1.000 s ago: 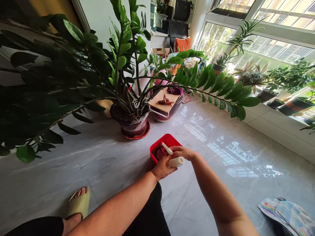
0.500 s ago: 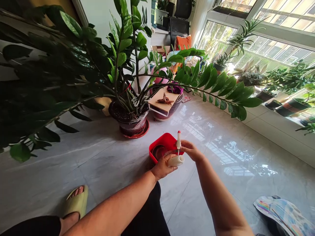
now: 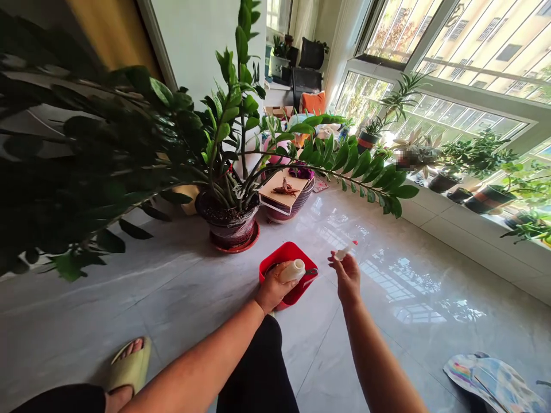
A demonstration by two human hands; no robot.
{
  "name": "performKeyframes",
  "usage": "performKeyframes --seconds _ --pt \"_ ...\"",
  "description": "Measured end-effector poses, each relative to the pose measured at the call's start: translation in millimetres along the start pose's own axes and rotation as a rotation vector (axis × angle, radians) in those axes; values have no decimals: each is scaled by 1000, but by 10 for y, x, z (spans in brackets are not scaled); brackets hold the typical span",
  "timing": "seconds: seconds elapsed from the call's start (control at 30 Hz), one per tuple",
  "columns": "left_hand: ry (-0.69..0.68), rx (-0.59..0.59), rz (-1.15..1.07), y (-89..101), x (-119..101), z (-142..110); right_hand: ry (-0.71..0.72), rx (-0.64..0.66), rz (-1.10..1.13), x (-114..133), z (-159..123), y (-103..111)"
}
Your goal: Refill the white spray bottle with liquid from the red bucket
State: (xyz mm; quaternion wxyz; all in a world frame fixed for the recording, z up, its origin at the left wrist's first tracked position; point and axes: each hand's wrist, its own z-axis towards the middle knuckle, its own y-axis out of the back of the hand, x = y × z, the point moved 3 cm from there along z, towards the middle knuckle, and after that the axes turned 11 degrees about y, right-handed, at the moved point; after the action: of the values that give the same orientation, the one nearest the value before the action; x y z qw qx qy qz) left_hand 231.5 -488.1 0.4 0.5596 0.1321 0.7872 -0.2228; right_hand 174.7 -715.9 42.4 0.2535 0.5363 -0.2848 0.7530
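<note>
Unlabelled white bottle in left-hand grip, red-tipped nozzle in right-hand grip.

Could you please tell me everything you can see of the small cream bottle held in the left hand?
The small cream plastic-looking bottle is rounded and lies tilted almost on its side, its open neck pointing right with no cap on it. The left hand wraps its base in a closed grip, hiding that end. It hangs just above the red square plastic tub on the floor, apart from the right hand.
</note>
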Motion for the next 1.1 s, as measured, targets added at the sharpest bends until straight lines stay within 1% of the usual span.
performKeyframes --seconds 0.1,0.17,0.23,0.37,0.5,0.6,0.67,0.73,0.83,0.9,0.97,1.1 --pt "-6 -35 -47 123 -291 -192 -31 -106 104 333 -75 -52" --pt "-9 -77 -62 235 -479 -366 -18 -127 179 629 -154 -135" --pt "-8 -117 -66 357 -633 -579 20 -115 260 973 -263 -251" --pt "5 -182 -73 597 -811 -1111 108 -38 413 1734 -563 -516" --pt "-3 -222 -72 790 -874 -1712 171 82 556 2464 -940 -758" --pt "3 -228 -102 907 -896 -2150 208 209 596 2906 -1238 -936" --pt "-3 -229 -116 980 -916 -2420 237 294 594 3129 -1429 -1059" --pt "-23 -241 -120 1055 -936 -2664 258 354 578 3286 -1605 -1181" --pt "-52 -244 -140 1158 -946 -2967 267 419 520 3411 -1840 -1348" --pt "-71 -240 -141 1220 -933 -3123 268 467 465 3439 -1979 -1442" --pt "-89 -248 -140 1280 -911 -3246 263 541 417 3437 -2109 -1530" --pt "-114 -282 -143 1382 -895 -3426 251 758 320 3393 -2363 -1744"
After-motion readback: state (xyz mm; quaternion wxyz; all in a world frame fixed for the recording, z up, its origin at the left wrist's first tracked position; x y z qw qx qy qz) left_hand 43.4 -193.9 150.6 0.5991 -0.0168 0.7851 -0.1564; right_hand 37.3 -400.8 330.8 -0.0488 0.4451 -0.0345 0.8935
